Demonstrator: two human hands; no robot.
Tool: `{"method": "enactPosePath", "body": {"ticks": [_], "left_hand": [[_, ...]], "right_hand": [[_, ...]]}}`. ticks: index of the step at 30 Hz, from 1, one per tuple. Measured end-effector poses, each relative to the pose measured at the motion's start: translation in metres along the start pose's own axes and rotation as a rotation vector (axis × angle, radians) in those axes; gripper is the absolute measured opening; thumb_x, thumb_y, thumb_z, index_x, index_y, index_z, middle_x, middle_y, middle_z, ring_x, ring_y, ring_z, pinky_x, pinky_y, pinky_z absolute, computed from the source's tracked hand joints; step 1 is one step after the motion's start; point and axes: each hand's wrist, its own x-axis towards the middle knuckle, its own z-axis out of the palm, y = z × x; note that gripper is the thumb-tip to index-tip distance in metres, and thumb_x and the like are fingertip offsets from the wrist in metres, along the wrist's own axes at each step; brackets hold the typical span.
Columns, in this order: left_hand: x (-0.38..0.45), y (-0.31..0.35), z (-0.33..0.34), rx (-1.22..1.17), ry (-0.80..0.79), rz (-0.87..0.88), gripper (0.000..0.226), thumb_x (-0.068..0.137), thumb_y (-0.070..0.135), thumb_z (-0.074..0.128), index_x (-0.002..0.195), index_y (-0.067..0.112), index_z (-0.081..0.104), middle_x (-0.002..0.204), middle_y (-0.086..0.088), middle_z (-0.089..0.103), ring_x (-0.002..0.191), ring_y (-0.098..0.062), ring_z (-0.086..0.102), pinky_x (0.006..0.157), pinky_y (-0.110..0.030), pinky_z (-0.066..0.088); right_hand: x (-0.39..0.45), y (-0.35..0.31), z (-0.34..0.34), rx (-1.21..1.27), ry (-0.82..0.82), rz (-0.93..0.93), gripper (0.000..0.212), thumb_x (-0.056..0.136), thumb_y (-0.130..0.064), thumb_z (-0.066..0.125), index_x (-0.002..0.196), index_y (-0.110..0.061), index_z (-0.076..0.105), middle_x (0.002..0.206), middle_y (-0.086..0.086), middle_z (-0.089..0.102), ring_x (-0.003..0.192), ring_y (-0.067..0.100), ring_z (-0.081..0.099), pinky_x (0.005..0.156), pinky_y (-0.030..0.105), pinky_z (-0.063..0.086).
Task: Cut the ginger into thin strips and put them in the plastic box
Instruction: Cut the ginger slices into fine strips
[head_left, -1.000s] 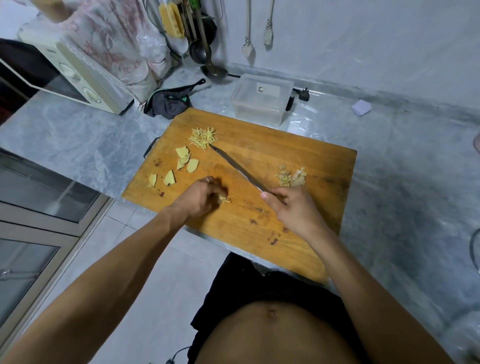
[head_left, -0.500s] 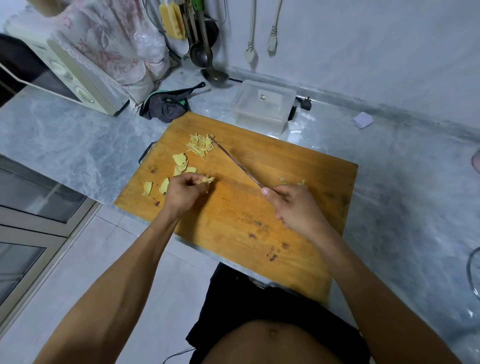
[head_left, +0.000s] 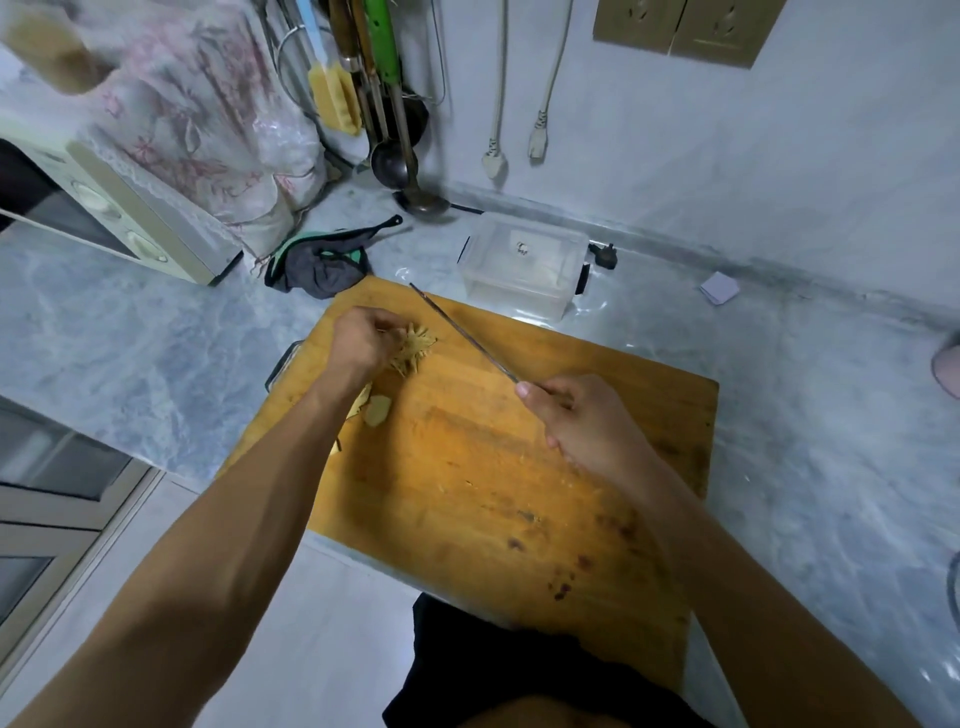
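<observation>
Clutter lines the far wall: hanging ladles (head_left: 410, 171), two dangling plugs (head_left: 493, 163), a dark cloth (head_left: 319, 265) just off the cutting board (head_left: 493, 467), and the one lidded plastic box (head_left: 524, 265) standing on the table (head_left: 130, 338) just beyond the board's far edge. At the board's far left corner the left hand (head_left: 358, 340) has its fingers bunched at the single heap of ginger strips (head_left: 415, 348), with a ginger slice (head_left: 376, 410) beside that forearm. Right hand (head_left: 582, 421) grips the knife (head_left: 462, 332), blade angled toward the box; the board's near half is bare wood overhanging the table edge.

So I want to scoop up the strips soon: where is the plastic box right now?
The plastic box sits on the counter just beyond the far edge of the cutting board, near the wall, past the knife tip.
</observation>
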Motion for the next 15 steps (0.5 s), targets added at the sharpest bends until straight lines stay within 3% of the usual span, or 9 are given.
{"method": "enactPosePath", "body": {"ticks": [3, 5, 8, 11, 13, 15], "left_hand": [[-0.004, -0.001, -0.002, -0.072, 0.04, -0.004, 0.011, 0.092, 0.007, 0.067, 0.096, 0.007, 0.077, 0.096, -0.002, 0.072, 0.087, -0.012, 0.064, 0.063, -0.004, 0.041], [-0.008, -0.005, -0.004, -0.11, 0.046, 0.0, 0.009, 0.091, 0.007, 0.067, 0.094, 0.008, 0.076, 0.093, 0.001, 0.071, 0.084, -0.009, 0.063, 0.063, 0.001, 0.041], [-0.019, -0.007, -0.009, -0.154, 0.011, 0.001, 0.016, 0.093, 0.003, 0.062, 0.101, 0.01, 0.075, 0.096, 0.003, 0.07, 0.088, -0.008, 0.064, 0.08, -0.014, 0.051], [-0.039, -0.013, -0.019, -0.189, -0.015, 0.014, 0.039, 0.091, -0.012, 0.05, 0.117, 0.008, 0.07, 0.112, 0.002, 0.066, 0.105, -0.007, 0.059, 0.094, -0.019, 0.048], [-0.059, -0.022, -0.026, -0.205, 0.061, -0.005, 0.037, 0.091, -0.008, 0.052, 0.118, 0.01, 0.069, 0.113, 0.005, 0.065, 0.106, -0.007, 0.058, 0.09, -0.019, 0.047], [-0.083, -0.034, -0.03, -0.27, 0.129, -0.06, 0.025, 0.094, 0.002, 0.057, 0.11, 0.015, 0.071, 0.105, 0.007, 0.067, 0.093, -0.007, 0.062, 0.077, -0.018, 0.051]], "right_hand": [[0.001, 0.001, 0.003, -0.002, -0.003, 0.015, 0.046, 0.1, -0.051, 0.051, 0.095, -0.011, 0.074, 0.06, 0.007, 0.066, 0.04, 0.002, 0.053, 0.061, 0.033, 0.05], [0.0, 0.002, 0.007, -0.004, -0.005, 0.009, 0.048, 0.1, -0.05, 0.05, 0.095, -0.007, 0.074, 0.061, 0.009, 0.066, 0.04, 0.002, 0.052, 0.061, 0.032, 0.049], [-0.003, 0.003, 0.014, 0.004, -0.024, 0.012, 0.048, 0.1, -0.05, 0.05, 0.079, -0.011, 0.069, 0.059, 0.009, 0.065, 0.04, 0.003, 0.054, 0.059, 0.03, 0.048], [-0.007, -0.001, 0.022, 0.026, -0.048, 0.025, 0.051, 0.1, -0.05, 0.05, 0.066, -0.013, 0.06, 0.055, 0.006, 0.063, 0.039, 0.006, 0.052, 0.053, 0.027, 0.046], [-0.011, -0.005, 0.027, 0.05, -0.065, 0.032, 0.054, 0.101, -0.05, 0.049, 0.067, -0.009, 0.06, 0.056, 0.008, 0.063, 0.041, 0.012, 0.053, 0.05, 0.026, 0.045], [-0.016, -0.01, 0.032, 0.084, -0.097, 0.046, 0.052, 0.101, -0.05, 0.049, 0.068, -0.011, 0.06, 0.057, 0.009, 0.062, 0.043, 0.018, 0.053, 0.048, 0.029, 0.044]]}}
